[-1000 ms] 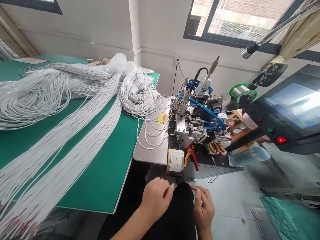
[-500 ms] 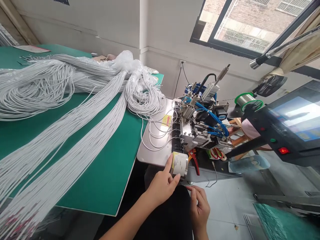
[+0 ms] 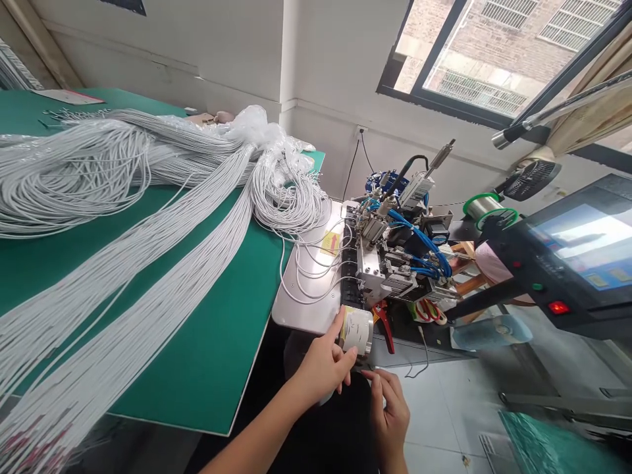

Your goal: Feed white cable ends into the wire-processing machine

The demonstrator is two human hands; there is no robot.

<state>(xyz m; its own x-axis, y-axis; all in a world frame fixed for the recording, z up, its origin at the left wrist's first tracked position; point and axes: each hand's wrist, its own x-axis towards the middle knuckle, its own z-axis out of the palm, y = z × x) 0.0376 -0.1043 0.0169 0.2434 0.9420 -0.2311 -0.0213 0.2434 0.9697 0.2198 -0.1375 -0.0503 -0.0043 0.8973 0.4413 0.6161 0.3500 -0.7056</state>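
My left hand [image 3: 323,365] reaches to the front end of the bench machine. Its index finger stretches along the left side of a short cylinder with a marked white label [image 3: 358,329], and the thumb lies at the cylinder's lower edge. Finger and thumb are apart; the other fingers are bent underneath and partly hidden. Just to the right and lower, my right hand [image 3: 390,408] is closed, with thumb and index finger pinched close to the left fingertips. Whatever is in that pinch is too small to make out. Red-handled pliers [image 3: 384,326] lie beside the cylinder.
Long bundles of white cable [image 3: 197,243] cover much of the green table [image 3: 222,355] at left. Cable ends run over a pale plate [image 3: 311,313] into the machine [image 3: 380,257] with blue hoses. A screen [image 3: 587,243], a wire spool [image 3: 486,210] and a fan [image 3: 533,179] stand right.
The right hand has shifted slightly left, closer to the left hand's fingers. More of the left hand's lower fingertips now shows. The camera view has tilted slightly.
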